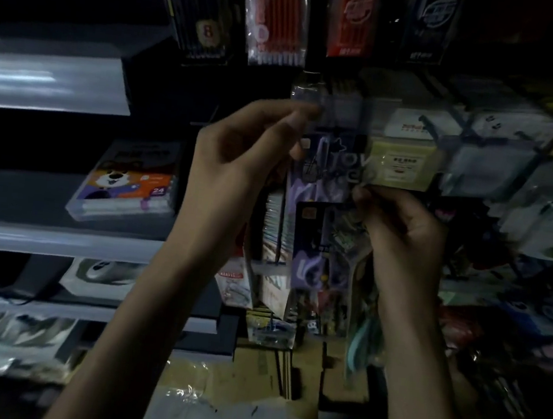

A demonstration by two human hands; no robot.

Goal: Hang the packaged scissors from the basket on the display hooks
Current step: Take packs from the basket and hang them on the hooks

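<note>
Both hands are up in front of the hanging display, and the light is poor (a good deal is smeared by motion). The left hand (239, 157) has its thumb and forefinger closed in a pinch on the clear top edge of the scissors packet (327, 173), a purple printed card in plastic that sits upright between the two hands, right against the hanging goods. The right hand (403, 230) is curled tight, its fingertips nipping the packet's right edge lower down. A darker packet (314, 244) hangs just beneath, partly overlapped by the purple one. Below the right wrist something with teal loops (362, 336) dangles; I cannot tell whether that hand has it too. Overhead hang a red pencil pack (275, 23) and a black pencil pack (200, 14). To the left, a crayon box (126, 182) with a cartoon dog lies on a shelf (40, 241).
</note>
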